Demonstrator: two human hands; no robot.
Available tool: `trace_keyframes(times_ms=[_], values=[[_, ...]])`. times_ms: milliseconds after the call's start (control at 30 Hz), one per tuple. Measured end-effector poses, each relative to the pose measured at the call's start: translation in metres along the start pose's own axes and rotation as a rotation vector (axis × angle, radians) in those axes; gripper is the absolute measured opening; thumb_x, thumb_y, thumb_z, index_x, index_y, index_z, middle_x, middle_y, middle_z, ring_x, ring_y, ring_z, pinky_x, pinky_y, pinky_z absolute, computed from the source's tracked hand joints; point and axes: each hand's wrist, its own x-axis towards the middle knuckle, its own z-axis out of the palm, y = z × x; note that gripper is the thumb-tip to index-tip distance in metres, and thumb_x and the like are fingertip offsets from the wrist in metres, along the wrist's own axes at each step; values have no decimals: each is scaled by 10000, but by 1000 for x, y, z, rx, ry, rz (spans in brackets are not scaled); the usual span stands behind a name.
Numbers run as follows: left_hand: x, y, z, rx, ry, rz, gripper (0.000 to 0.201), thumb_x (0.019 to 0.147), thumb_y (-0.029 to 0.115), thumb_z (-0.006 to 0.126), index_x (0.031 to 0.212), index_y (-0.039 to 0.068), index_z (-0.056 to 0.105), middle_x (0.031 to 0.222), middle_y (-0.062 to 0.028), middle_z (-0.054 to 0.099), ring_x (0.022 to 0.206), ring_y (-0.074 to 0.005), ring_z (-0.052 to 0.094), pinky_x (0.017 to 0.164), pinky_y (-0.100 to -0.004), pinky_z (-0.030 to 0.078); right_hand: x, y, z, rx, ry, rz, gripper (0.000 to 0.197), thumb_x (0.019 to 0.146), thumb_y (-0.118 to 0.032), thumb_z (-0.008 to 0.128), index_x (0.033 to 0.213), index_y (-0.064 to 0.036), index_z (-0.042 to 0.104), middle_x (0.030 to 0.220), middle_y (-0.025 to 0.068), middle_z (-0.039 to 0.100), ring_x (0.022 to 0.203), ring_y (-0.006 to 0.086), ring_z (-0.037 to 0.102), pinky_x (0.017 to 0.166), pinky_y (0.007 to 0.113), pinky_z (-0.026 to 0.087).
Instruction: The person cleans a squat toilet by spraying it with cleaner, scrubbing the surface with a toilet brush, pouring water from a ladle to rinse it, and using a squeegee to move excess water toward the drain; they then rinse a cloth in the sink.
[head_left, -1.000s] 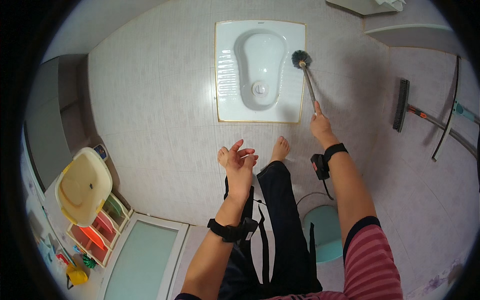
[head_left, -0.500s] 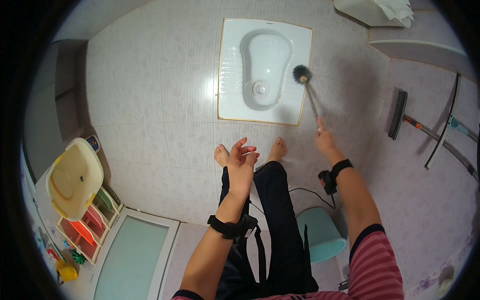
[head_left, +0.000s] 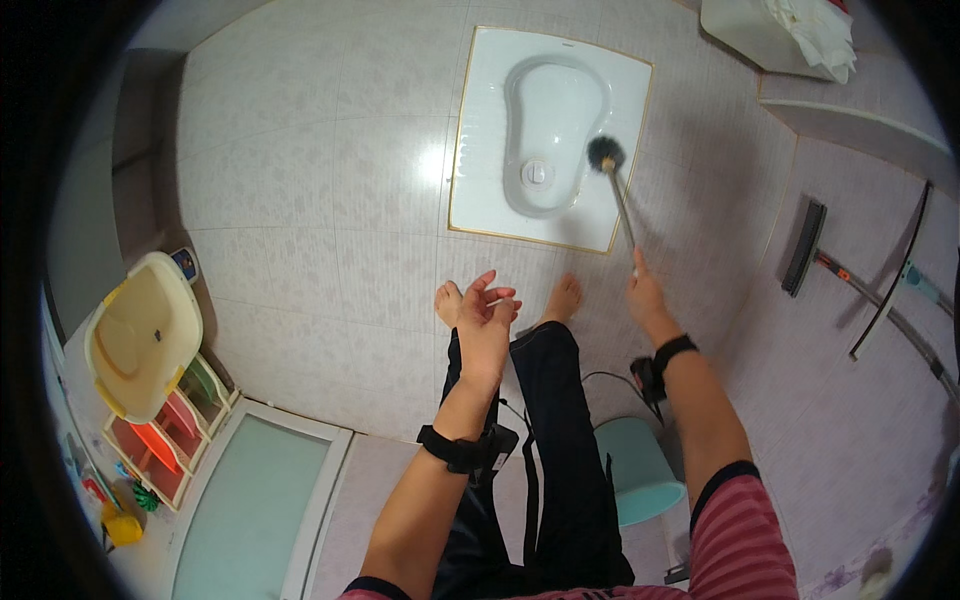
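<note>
My right hand (head_left: 650,300) grips the end of a toilet brush (head_left: 620,205) with a long thin handle and a round dark bristle head. That head is over the right rim of the white squat toilet (head_left: 482,130), which is set in the floor; whether it touches cannot be made out. My left hand (head_left: 487,318) hangs in the air above my feet, palm partly turned up, fingers loosely curled and apart, holding nothing. Both wrists carry black straps with small devices.
At right, a broom (head_left: 805,250) and a squeegee (head_left: 885,280) lean on the wall. A teal bucket (head_left: 640,465) stands beside my right leg. On the left are a cream basin (head_left: 150,340), a rack and a frosted glass door (head_left: 255,510). A white bin (head_left: 745,40) sits far right.
The view has shifted slightly, so the toilet appears farther right. My right hand has moved the brush head leftward relative to the toilet, from its right edge onto the rim. My left hand stays much the same.
</note>
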Motion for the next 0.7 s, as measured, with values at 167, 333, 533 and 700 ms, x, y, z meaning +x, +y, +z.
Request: trace_keyframes(times_ms=[167,333,533,700], values=[[-18,-9,-18,18,27,-32,349,808,-6,465,1154,25,438,936,-74,533,822,-149,551,734,-258,460,-29,5,-18,-176,-245,-22,496,902,-160,336,1373,-160,182,804,214,584,733,330,571,674,391,449],[-6,-10,-8,-81,10,11,316,813,-3,478,1128,14,470,926,-69,542,814,-153,559,728,-247,463,63,4,-75,-383,93,-237,483,880,-136,366,1349,-128,251,814,208,589,735,325,571,671,413,450],[-3,-41,-7,-19,-61,-51,291,822,2,477,1113,18,486,916,-61,544,821,-150,560,740,-254,456,65,-39,-51,-416,-105,-116,499,864,-91,353,1350,-163,261,846,193,594,729,309,576,679,395,465],[-4,-55,-22,42,-1,-60,331,822,11,485,1150,22,442,925,-65,539,824,-149,558,736,-254,456,27,7,24,-722,106,-584,503,849,-52,368,1332,-183,314,863,179,600,746,292,587,683,405,473]])
